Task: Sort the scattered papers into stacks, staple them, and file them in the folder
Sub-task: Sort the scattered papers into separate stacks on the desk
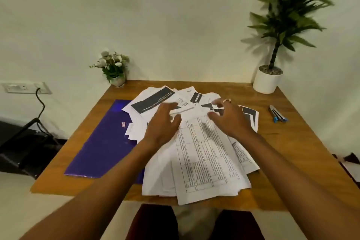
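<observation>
A loose heap of scattered papers (202, 154) covers the middle of the wooden table (292, 152); some sheets carry printed tables, others dark header bands. My left hand (163, 124) hovers over the heap's left part with fingers spread and loosely bent. My right hand (229, 117), with a ring on one finger, is over the far right part, fingers spread and touching the sheets. Whether either hand grips a sheet is unclear through motion blur. A purple folder (103, 138) lies flat to the left, partly under the papers. A blue and grey stapler (277, 114) lies at the right.
A small pot of white flowers (114, 68) stands at the table's far left corner. At the far right corner is a tall green plant in a white pot (267, 82). A wall socket with a black cable (25, 87) and a dark chair are left of the table.
</observation>
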Tool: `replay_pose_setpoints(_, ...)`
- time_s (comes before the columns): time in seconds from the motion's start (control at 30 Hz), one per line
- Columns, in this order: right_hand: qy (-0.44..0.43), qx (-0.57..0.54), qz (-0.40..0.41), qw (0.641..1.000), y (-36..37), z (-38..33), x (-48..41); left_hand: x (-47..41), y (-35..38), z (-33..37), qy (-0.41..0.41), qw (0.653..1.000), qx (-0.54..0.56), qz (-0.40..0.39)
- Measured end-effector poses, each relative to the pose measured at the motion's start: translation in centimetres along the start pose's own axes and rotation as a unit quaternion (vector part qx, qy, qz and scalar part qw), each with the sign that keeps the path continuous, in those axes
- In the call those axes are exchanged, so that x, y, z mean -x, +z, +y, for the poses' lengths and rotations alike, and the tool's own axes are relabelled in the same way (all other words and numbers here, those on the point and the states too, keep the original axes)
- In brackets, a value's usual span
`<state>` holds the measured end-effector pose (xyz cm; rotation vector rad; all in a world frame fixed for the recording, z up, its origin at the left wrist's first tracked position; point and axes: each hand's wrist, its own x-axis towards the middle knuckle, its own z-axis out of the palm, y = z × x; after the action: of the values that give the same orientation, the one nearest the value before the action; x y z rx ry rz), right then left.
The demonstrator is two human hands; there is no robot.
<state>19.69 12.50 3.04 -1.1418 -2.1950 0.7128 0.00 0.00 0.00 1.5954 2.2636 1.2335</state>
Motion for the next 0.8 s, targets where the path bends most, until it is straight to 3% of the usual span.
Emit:
replay_pose_setpoints(0.13,0.101,0.059,-0.088,0.989,1.6,2.7,4.4,5.1,2.5,-2.3,-0.112,0.991,-0.01,-0.077)
replay_pose_setpoints(0.27,0.131,0.04,-0.035,0.99,3.9,5.0,7.0,7.0,4.4,-3.1,-0.128,0.991,-0.023,-0.017)
replay_pose_setpoints(0.47,0.064,0.094,0.017,0.993,5.9,5.9,8.3,7.6,5.3,-2.7,-0.103,0.984,-0.142,0.034)
replay_pose_setpoints(0.8,0.06,0.012,0.047,0.997,6.0,6.4,8.4,7.5,5.0,-3.1,-0.135,0.988,-0.067,0.028)
